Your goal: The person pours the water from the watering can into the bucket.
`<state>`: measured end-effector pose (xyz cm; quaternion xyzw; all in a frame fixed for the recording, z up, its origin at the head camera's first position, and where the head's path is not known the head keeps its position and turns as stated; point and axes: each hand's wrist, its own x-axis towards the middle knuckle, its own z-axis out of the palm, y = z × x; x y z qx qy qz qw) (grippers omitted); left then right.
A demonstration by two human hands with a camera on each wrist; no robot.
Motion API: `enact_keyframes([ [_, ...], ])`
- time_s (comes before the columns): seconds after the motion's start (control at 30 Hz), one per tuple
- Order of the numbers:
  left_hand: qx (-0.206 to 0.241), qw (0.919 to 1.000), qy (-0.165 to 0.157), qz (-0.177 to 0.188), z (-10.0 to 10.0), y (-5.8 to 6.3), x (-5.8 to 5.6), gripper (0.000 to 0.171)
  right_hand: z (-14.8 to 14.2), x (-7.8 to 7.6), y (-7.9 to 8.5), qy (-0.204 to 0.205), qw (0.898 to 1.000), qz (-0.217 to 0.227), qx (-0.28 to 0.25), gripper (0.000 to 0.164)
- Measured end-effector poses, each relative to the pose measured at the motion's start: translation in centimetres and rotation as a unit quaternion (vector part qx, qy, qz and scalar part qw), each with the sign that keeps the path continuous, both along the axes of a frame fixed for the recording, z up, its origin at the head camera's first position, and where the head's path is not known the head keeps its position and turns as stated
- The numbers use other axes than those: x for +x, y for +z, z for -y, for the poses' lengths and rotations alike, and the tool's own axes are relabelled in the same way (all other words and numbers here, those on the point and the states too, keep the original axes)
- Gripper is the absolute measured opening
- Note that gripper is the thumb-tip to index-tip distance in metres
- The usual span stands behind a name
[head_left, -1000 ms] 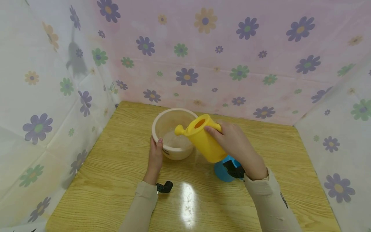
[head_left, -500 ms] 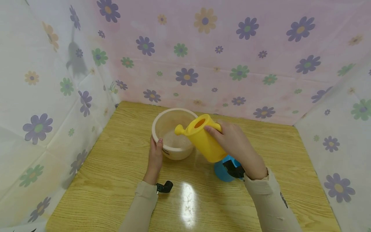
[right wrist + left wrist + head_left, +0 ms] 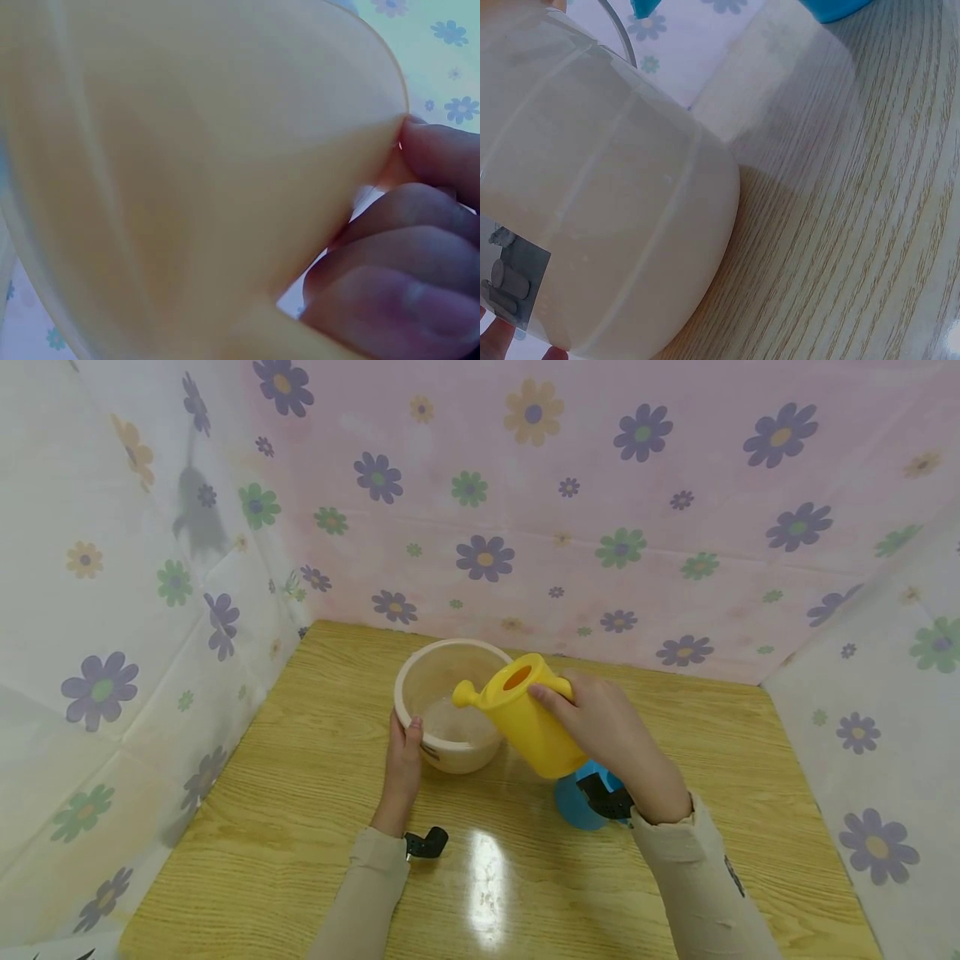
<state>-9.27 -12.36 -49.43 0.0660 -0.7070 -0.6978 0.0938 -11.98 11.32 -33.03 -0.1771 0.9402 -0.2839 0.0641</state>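
Note:
My left hand (image 3: 403, 758) holds the near left side of a cream plastic bucket (image 3: 463, 762), its thumb over the rim and the fingers outside. The left wrist view shows the bucket's curved wall (image 3: 622, 187), with fingertips at the lower left. My right hand (image 3: 611, 718) grips the handle of a yellow watering can (image 3: 531, 727), which tilts left. Its short spout (image 3: 466, 695) points over the bucket's opening. Close up in the right wrist view are the can's pale side (image 3: 187, 165) and curled fingers (image 3: 390, 289).
A blue container (image 3: 577, 806) stands on the wooden table (image 3: 300, 827), partly hidden below the watering can and right wrist. Black wrist cameras hang from both cuffs. Flower-patterned cloth (image 3: 555, 527) encloses the table's back and both sides.

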Motion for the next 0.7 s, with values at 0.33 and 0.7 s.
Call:
enact_keyframes([
  [0.33,0.005,1.0,-0.003,0.0,0.2,-1.1,-0.4,0.061,-0.1,0.1,-0.1,-0.006,1.0,0.002,-0.005,0.051],
  [0.7,0.014,0.9999,-0.003,-0.002,0.3,-1.3,-0.5,0.06,-0.6,0.8,-0.7,-0.015,1.0,-0.004,-0.027,0.051],
])
